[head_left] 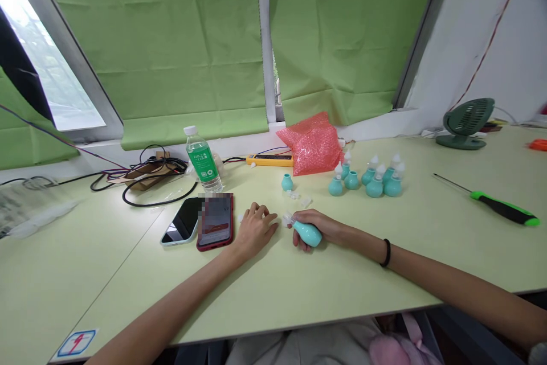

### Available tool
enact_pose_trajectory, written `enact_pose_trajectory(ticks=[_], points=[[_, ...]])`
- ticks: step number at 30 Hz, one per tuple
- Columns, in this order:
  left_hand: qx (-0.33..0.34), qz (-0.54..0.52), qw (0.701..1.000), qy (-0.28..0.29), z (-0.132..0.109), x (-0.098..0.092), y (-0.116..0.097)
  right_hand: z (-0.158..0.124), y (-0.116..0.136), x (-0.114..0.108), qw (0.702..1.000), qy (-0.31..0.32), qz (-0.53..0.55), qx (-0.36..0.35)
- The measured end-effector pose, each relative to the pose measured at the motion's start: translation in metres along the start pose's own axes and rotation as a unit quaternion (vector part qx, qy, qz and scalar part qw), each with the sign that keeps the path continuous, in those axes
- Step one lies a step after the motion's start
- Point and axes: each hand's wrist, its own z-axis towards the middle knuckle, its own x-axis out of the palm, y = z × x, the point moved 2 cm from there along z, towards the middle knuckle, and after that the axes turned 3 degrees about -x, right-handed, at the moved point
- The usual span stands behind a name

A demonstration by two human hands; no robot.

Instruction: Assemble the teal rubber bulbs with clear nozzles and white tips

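My right hand [315, 226] is wrapped round a teal nasal aspirator [308, 234], tilted with its clear tip [287, 220] towards the left. Palm down on the table, my left hand [255, 229] has its fingers apart and slightly bent, near that tip but holding nothing that I can see. Just beyond the hands stands a teal bulb without a tip [287, 183], with small clear plastic parts [306, 202] beside it. To the right stand several teal aspirators with clear tips [374, 183] and another tipless bulb [352, 180].
Two phones [216, 222] lie left of my left hand, with a water bottle [202, 161] behind them. Black cables [160, 204] run at the back left. A pink bubble-wrap bag [314, 146] and a yellow power strip [270, 160] lie near the window. A screwdriver [499, 205] and small fan [465, 123] are right.
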Motion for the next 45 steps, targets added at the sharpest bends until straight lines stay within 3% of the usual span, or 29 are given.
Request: enact_pose_trajectory(ticks=[4, 8, 11, 13, 15, 18, 20, 23, 26, 30, 33, 36, 40, 45], points=[[-0.026, -0.12, 0.992, -0.004, -0.004, -0.016, -0.009, -0.005, 0.006, 0.009, 0.997, -0.002, -0.074, -0.02], [-0.01, -0.215, 0.971, 0.102, -0.007, -0.018, -0.019, -0.013, 0.012, 0.022, 0.988, 0.012, -0.152, -0.038], [-0.035, -0.332, 0.923, 0.19, -0.009, -0.011, -0.022, -0.016, 0.015, 0.025, 0.981, -0.008, -0.184, -0.054], [-0.072, -0.408, 0.884, 0.215, -0.008, -0.007, -0.02, -0.018, 0.017, 0.027, 0.979, 0.0, -0.191, -0.068], [-0.094, -0.418, 0.885, 0.181, -0.006, -0.007, -0.014, -0.02, 0.019, 0.028, 0.98, 0.015, -0.182, -0.081], [-0.066, -0.253, 0.963, 0.056, -0.002, -0.01, -0.001, -0.019, 0.02, 0.027, 0.985, -0.004, -0.141, -0.104], [-0.025, -0.101, 0.994, 0.011, -0.001, -0.007, 0.003, -0.017, 0.02, 0.024, 0.986, -0.034, -0.115, -0.115], [0.013, 0.026, 0.999, 0.019, -0.001, 0.005, 0.005, -0.013, 0.017, 0.02, 0.987, -0.063, -0.098, -0.111], [0.004, 0.051, 0.998, 0.033, -0.002, 0.012, 0.003, -0.011, 0.015, 0.018, 0.987, -0.071, -0.099, -0.105], [-0.008, -0.103, 0.994, -0.022, -0.002, 0.004, -0.002, -0.011, 0.012, 0.018, 0.987, -0.085, -0.102, -0.091], [-0.04, -0.29, 0.953, -0.072, -0.006, -0.005, -0.007, -0.01, 0.009, 0.018, 0.99, -0.082, -0.088, -0.067], [-0.121, -0.411, 0.901, -0.069, -0.011, -0.006, -0.012, -0.01, 0.007, 0.018, 0.993, -0.081, -0.068, -0.052], [-0.17, -0.482, 0.858, -0.047, -0.014, -0.004, -0.016, -0.009, 0.006, 0.02, 0.994, -0.085, -0.048, -0.047], [-0.163, -0.468, 0.866, -0.065, -0.013, -0.005, -0.016, -0.009, 0.006, 0.022, 0.996, -0.067, -0.014, -0.052]])
